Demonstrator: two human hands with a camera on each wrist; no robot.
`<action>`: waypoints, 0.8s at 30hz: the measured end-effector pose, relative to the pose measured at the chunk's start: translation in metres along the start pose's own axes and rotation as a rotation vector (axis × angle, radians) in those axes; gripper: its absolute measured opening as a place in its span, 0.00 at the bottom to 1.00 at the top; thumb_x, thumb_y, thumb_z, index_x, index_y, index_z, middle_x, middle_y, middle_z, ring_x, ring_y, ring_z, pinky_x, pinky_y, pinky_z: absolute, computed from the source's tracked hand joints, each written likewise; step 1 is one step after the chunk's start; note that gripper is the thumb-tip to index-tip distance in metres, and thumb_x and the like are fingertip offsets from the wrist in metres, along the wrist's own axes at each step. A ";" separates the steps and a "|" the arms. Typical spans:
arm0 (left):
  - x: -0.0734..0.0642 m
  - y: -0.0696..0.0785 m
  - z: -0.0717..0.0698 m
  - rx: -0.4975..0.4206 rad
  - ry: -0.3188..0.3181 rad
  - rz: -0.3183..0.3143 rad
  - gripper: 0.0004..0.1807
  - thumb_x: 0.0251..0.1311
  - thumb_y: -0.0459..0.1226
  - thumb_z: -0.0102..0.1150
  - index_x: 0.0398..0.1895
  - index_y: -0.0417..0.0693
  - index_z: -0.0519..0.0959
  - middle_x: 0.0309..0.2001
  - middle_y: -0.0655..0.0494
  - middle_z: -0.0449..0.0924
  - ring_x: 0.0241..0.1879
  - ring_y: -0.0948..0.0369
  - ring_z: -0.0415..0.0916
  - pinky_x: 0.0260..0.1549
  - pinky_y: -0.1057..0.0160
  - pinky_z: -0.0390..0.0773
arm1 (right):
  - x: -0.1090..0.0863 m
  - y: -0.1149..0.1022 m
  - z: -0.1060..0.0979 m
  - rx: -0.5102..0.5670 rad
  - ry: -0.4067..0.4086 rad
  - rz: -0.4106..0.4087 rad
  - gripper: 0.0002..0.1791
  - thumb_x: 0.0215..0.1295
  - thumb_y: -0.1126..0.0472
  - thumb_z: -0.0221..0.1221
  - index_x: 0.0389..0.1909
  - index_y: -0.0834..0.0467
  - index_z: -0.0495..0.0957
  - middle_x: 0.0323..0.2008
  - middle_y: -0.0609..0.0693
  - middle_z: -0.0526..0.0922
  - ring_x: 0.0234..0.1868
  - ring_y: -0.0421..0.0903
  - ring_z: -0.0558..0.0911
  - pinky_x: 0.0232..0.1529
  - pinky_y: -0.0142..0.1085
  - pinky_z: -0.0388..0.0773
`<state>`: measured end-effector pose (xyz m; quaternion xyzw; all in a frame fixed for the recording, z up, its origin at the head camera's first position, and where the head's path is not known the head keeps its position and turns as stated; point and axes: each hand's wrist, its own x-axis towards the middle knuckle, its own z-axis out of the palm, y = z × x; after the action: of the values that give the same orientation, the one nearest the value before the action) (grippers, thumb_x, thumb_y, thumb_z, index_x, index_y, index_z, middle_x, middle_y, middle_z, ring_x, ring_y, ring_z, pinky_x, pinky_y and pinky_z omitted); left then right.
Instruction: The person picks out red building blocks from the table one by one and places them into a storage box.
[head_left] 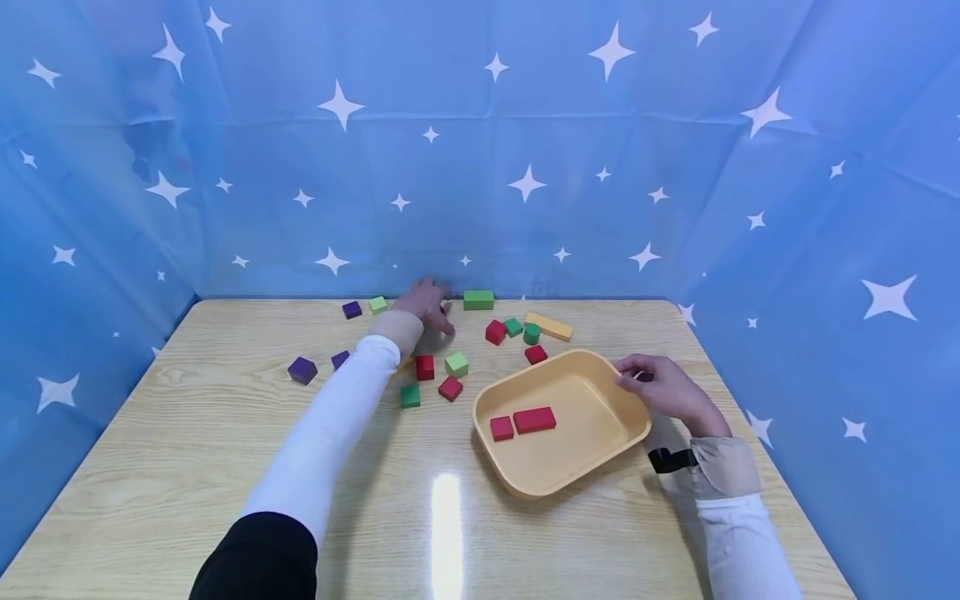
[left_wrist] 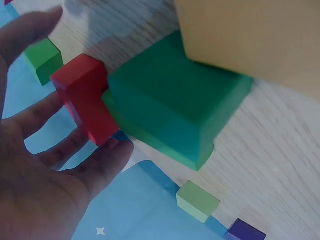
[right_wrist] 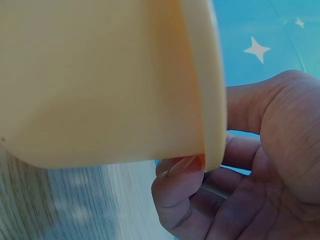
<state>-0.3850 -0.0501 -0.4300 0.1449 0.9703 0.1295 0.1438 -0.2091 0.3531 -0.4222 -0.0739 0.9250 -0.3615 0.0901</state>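
Note:
My left hand [head_left: 426, 302] reaches to the table's back edge. In the left wrist view, its fingertips touch or nearly touch a red block [left_wrist: 90, 97], while the thumb stands away from it. Beside that block are dark green blocks [left_wrist: 170, 90], and a tan block [left_wrist: 260, 40] fills the upper right corner. On the right, my right hand [head_left: 671, 392] grips the rim of a light orange plastic tray [head_left: 577, 425]; the right wrist view shows curled fingers under the tray's rim [right_wrist: 212, 100]. Inside the tray lie a long red block [head_left: 535, 420] and a small red block [head_left: 502, 428].
Purple blocks [head_left: 302, 371] lie left of the left arm. Red, green and light green blocks [head_left: 457, 364] are scattered between the arm and the tray. Behind the tray lies a tan bar [head_left: 549, 326]. A starry blue curtain [head_left: 480, 167] surrounds the table's back and sides.

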 end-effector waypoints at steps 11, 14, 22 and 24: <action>0.002 0.000 0.001 0.047 0.030 0.051 0.05 0.60 0.35 0.59 0.39 0.46 0.80 0.56 0.43 0.70 0.52 0.50 0.69 0.49 0.55 0.76 | 0.001 0.000 0.000 -0.007 -0.008 0.021 0.17 0.75 0.57 0.58 0.57 0.62 0.80 0.45 0.57 0.83 0.43 0.46 0.79 0.37 0.33 0.78; 0.002 0.001 0.001 0.041 0.039 0.050 0.04 0.61 0.33 0.58 0.38 0.45 0.80 0.56 0.43 0.70 0.52 0.50 0.70 0.48 0.55 0.76 | 0.001 0.000 0.000 -0.009 -0.007 0.013 0.17 0.75 0.57 0.58 0.57 0.63 0.80 0.45 0.58 0.83 0.43 0.47 0.79 0.38 0.33 0.77; 0.008 0.000 0.000 0.071 0.031 0.056 0.05 0.60 0.33 0.61 0.37 0.44 0.84 0.56 0.43 0.72 0.54 0.50 0.71 0.54 0.54 0.77 | 0.001 0.000 0.000 -0.011 -0.013 0.026 0.16 0.76 0.57 0.57 0.56 0.63 0.80 0.45 0.58 0.83 0.43 0.47 0.78 0.37 0.33 0.78; 0.008 -0.001 0.000 0.073 0.026 0.052 0.04 0.61 0.34 0.62 0.37 0.44 0.84 0.55 0.44 0.72 0.53 0.50 0.72 0.53 0.54 0.77 | 0.001 0.000 0.001 -0.007 -0.014 0.028 0.16 0.76 0.57 0.58 0.56 0.62 0.80 0.45 0.58 0.83 0.43 0.47 0.78 0.37 0.33 0.78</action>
<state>-0.3931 -0.0487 -0.4326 0.1736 0.9721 0.0994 0.1222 -0.2098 0.3520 -0.4227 -0.0638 0.9265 -0.3567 0.1014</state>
